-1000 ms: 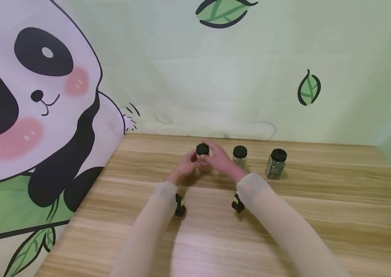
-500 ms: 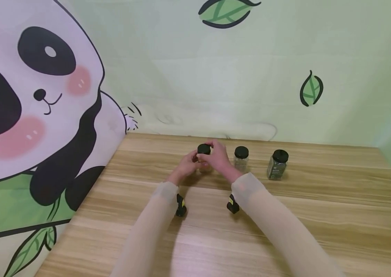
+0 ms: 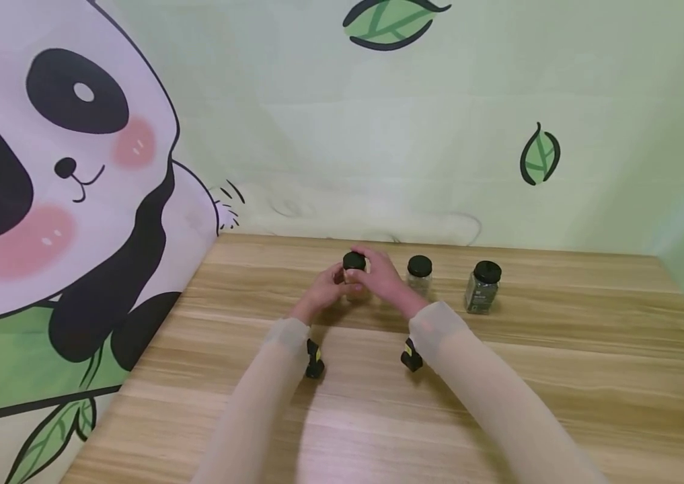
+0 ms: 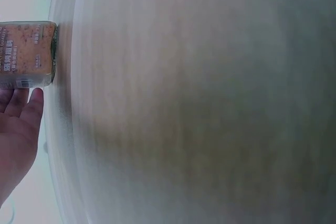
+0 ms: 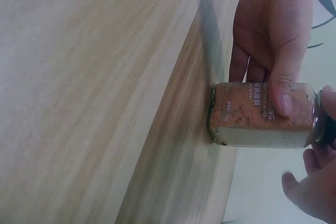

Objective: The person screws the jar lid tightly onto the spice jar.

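A clear square spice jar point(image 5: 239, 116) of orange-brown seasoning with printed white lettering stands on the table, its black lid point(image 3: 354, 261) on top. My left hand point(image 3: 325, 290) grips the jar's body, and in the right wrist view its thumb point(image 5: 283, 95) lies across the label. From the other side, my right hand point(image 3: 383, 275) holds the lid between thumb and fingers. The left wrist view catches the jar's lower part point(image 4: 26, 51) and some fingers beside it. Whether the lid is loose on the neck cannot be seen.
Right of the hands stands a clear jar point(image 3: 420, 277) with a black lid, partly behind the right wrist. Farther right is a darker-filled jar point(image 3: 483, 289), also black-lidded. The wooden table point(image 3: 354, 417) meets a green printed backdrop point(image 3: 317, 134) behind.
The right hand's fingers shift around the lid, and its wrist turns slightly. The left hand and the jar stay in place; the head view sways a little.
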Available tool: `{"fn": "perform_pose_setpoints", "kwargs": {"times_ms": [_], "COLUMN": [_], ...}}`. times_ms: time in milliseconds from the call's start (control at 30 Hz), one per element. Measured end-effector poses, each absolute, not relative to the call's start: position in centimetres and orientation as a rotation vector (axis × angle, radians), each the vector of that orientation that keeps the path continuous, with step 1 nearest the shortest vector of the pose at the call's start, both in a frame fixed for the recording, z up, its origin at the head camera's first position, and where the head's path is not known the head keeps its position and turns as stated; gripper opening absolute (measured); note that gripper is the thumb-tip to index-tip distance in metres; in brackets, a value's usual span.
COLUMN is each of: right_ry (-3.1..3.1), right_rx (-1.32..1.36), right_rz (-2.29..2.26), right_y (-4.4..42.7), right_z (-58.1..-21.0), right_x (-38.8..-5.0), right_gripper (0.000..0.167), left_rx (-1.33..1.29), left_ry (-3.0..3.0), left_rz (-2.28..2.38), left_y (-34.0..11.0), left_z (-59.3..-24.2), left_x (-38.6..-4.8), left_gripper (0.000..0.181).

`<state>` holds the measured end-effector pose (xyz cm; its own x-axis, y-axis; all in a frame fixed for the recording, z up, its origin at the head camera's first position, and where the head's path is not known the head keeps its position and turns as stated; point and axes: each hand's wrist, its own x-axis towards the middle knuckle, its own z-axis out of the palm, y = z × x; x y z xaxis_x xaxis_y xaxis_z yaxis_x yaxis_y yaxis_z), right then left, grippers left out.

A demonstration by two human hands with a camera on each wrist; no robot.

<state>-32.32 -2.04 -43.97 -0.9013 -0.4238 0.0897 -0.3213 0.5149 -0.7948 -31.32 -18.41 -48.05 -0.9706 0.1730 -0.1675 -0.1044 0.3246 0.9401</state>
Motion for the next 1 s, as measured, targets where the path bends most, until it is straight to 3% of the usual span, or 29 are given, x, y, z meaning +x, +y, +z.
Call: {"fn": "perform_pose_setpoints", "kwargs": {"times_ms": [467, 700, 1000], "right_ry": [2.707, 2.646, 2.641], "right_rx": [-0.551, -0.637, -0.811], "right_rz": [-1.362, -1.276, -1.319], "right_y": [-2.1, -0.5, 4.7], "right_z": [-43.8, -42.5, -38.1], "right_x": [-32.2, -30.9, -25.6], "right_gripper": [0.055, 0.068, 0.035], "left_rx": [0.088, 0.14, 0.17], "left_ry": [2.351, 2.328, 2.341], "left_rz": [1.718, 1.712, 1.661], "left_y": [-18.0, -18.0, -18.4], "left_z": [-47.9, -47.9, -47.0], "left_x": [-31.6, -31.4, -32.1], "left_gripper": [0.066, 0.062, 0.064]}}
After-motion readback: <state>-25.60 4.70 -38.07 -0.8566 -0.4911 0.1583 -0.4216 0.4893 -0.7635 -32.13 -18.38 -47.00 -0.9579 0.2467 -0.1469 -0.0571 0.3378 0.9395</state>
